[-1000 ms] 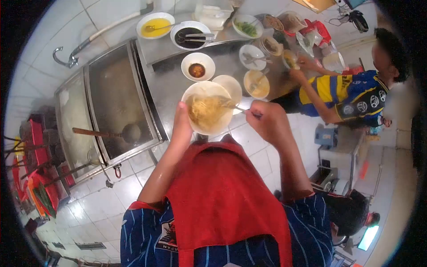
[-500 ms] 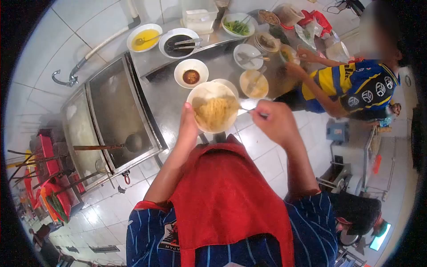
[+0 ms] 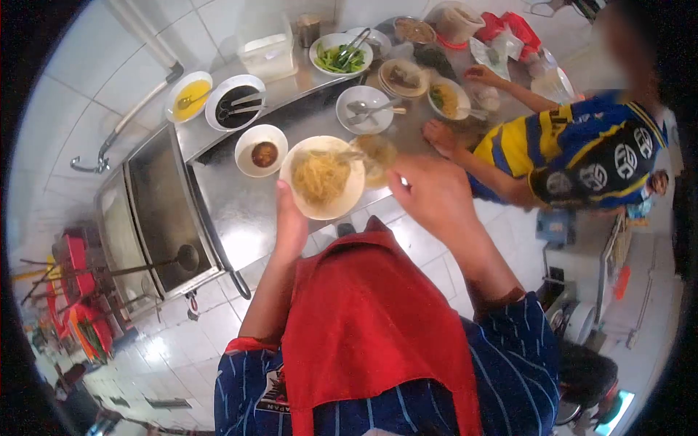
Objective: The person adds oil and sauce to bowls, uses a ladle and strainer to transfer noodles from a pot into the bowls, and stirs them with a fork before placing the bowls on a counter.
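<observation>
Since the earlier frame, the bowl of noodles has been carried leftward over the steel counter, and the utensil has been raised to its far rim.
The bowl is gripped at its near edge by the left hand, thumb hooked over the rim. The right hand is closed round the utensil's thin handle; the tip is blurred, so fork or chopsticks cannot be told. On the striped shirt only "APAN" can be read, the rest being covered by the red apron. Round crests are seen on a co-worker's blue-and-yellow jersey, their lettering too small to read. A second bowl is half hidden behind the held one.
</observation>
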A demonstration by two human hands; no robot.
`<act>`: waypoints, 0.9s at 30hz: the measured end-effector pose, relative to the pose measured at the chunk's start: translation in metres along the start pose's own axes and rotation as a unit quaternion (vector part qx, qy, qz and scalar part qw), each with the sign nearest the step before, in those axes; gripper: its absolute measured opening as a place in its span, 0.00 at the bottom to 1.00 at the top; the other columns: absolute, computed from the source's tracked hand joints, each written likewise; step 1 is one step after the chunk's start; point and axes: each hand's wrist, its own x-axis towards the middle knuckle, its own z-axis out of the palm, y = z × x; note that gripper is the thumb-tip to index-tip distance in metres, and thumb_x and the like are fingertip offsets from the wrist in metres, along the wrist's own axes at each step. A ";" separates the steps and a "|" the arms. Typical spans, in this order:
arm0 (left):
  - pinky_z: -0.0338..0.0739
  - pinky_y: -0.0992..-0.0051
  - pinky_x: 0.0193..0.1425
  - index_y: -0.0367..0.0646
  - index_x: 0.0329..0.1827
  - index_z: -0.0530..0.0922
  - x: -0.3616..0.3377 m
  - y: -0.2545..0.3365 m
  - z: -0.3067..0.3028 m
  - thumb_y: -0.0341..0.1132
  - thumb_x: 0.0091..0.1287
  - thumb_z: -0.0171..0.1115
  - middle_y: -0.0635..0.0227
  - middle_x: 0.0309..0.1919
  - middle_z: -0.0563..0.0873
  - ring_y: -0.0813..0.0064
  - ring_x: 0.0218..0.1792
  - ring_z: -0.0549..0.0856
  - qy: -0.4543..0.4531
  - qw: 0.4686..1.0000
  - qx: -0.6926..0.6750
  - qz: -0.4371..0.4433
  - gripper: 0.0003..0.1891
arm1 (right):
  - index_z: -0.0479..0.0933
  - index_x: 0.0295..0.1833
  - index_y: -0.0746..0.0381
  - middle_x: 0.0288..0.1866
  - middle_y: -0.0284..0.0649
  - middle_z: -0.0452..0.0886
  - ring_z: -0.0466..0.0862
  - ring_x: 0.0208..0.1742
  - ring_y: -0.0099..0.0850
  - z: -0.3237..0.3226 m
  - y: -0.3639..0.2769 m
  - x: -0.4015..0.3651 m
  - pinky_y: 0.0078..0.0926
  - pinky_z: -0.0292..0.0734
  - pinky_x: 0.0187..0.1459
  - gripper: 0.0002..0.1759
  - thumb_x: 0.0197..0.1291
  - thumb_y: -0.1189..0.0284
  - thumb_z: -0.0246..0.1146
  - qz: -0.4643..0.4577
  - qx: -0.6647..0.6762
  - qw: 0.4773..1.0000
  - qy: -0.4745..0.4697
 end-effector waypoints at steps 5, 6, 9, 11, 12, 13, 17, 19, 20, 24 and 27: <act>0.65 0.62 0.74 0.39 0.76 0.56 0.010 -0.035 0.045 0.61 0.78 0.28 0.53 0.71 0.69 0.62 0.71 0.71 0.034 0.999 -0.030 -0.028 0.37 | 0.76 0.30 0.60 0.26 0.47 0.80 0.81 0.32 0.51 0.025 0.053 0.008 0.49 0.73 0.33 0.09 0.56 0.66 0.63 0.025 0.037 0.992 -0.116; 0.65 0.63 0.74 0.39 0.76 0.57 0.016 -0.040 0.045 0.61 0.78 0.29 0.54 0.71 0.69 0.62 0.71 0.71 0.024 0.999 -0.028 -0.036 0.37 | 0.76 0.30 0.60 0.26 0.48 0.80 0.81 0.31 0.52 0.024 0.058 0.011 0.49 0.73 0.33 0.10 0.57 0.65 0.63 0.042 0.082 0.983 -0.159; 0.66 0.63 0.74 0.39 0.75 0.58 0.023 -0.042 0.046 0.61 0.78 0.29 0.54 0.70 0.70 0.63 0.70 0.72 0.022 0.998 -0.039 -0.046 0.36 | 0.78 0.31 0.60 0.26 0.48 0.80 0.81 0.31 0.51 -0.001 0.063 0.009 0.47 0.73 0.33 0.11 0.58 0.64 0.63 0.050 0.060 0.990 -0.119; 0.66 0.64 0.74 0.38 0.75 0.58 0.024 -0.039 0.054 0.61 0.78 0.29 0.54 0.70 0.70 0.63 0.70 0.72 0.021 0.997 -0.048 -0.049 0.37 | 0.78 0.30 0.61 0.25 0.48 0.80 0.81 0.30 0.50 -0.006 0.072 0.014 0.46 0.74 0.33 0.11 0.58 0.64 0.64 0.063 0.000 0.995 -0.082; 0.66 0.64 0.74 0.38 0.75 0.59 0.024 -0.040 0.065 0.60 0.78 0.28 0.54 0.69 0.71 0.64 0.70 0.72 0.025 0.998 -0.049 -0.036 0.36 | 0.78 0.30 0.61 0.25 0.48 0.80 0.81 0.30 0.50 0.001 0.077 0.017 0.46 0.74 0.33 0.11 0.58 0.64 0.64 0.063 0.002 0.995 -0.082; 0.67 0.64 0.74 0.38 0.74 0.59 0.023 -0.041 0.072 0.60 0.79 0.28 0.54 0.69 0.71 0.64 0.69 0.72 0.027 0.998 -0.050 -0.024 0.36 | 0.78 0.30 0.61 0.25 0.48 0.80 0.82 0.30 0.49 0.011 0.082 0.017 0.46 0.74 0.33 0.11 0.58 0.65 0.64 0.047 0.036 0.992 -0.115; 0.66 0.64 0.74 0.37 0.74 0.59 0.029 -0.050 0.061 0.59 0.79 0.27 0.53 0.69 0.71 0.63 0.69 0.73 0.018 0.998 -0.052 -0.029 0.35 | 0.78 0.30 0.61 0.26 0.48 0.81 0.82 0.30 0.49 -0.007 0.068 0.013 0.46 0.74 0.32 0.10 0.57 0.65 0.64 0.068 0.074 0.985 -0.142; 0.65 0.63 0.75 0.37 0.75 0.58 0.025 -0.036 0.060 0.59 0.79 0.27 0.53 0.69 0.71 0.62 0.69 0.73 0.000 0.993 -0.089 -0.072 0.35 | 0.78 0.30 0.60 0.27 0.48 0.81 0.83 0.31 0.49 -0.006 0.077 0.012 0.45 0.75 0.33 0.09 0.56 0.65 0.64 0.078 0.047 0.987 -0.133; 0.65 0.63 0.75 0.37 0.75 0.58 0.023 -0.037 0.064 0.59 0.79 0.27 0.53 0.69 0.71 0.62 0.69 0.73 -0.011 0.993 -0.086 -0.078 0.35 | 0.79 0.31 0.59 0.27 0.47 0.81 0.83 0.32 0.49 -0.004 0.082 0.009 0.45 0.76 0.33 0.09 0.56 0.65 0.64 0.090 0.019 0.987 -0.128; 0.72 0.65 0.69 0.37 0.73 0.61 0.019 -0.025 0.085 0.59 0.79 0.29 0.56 0.66 0.74 0.65 0.65 0.76 -0.005 0.996 -0.048 -0.073 0.35 | 0.78 0.30 0.58 0.26 0.45 0.81 0.82 0.31 0.49 0.010 0.083 -0.005 0.46 0.75 0.33 0.08 0.54 0.65 0.64 0.048 0.099 0.989 -0.094; 0.66 0.63 0.73 0.38 0.74 0.59 0.017 -0.013 0.078 0.58 0.80 0.28 0.55 0.69 0.71 0.63 0.69 0.72 -0.021 0.996 -0.056 -0.073 0.35 | 0.79 0.30 0.58 0.27 0.45 0.81 0.83 0.32 0.49 -0.002 0.083 -0.008 0.47 0.76 0.34 0.08 0.53 0.65 0.64 0.079 0.055 0.993 -0.061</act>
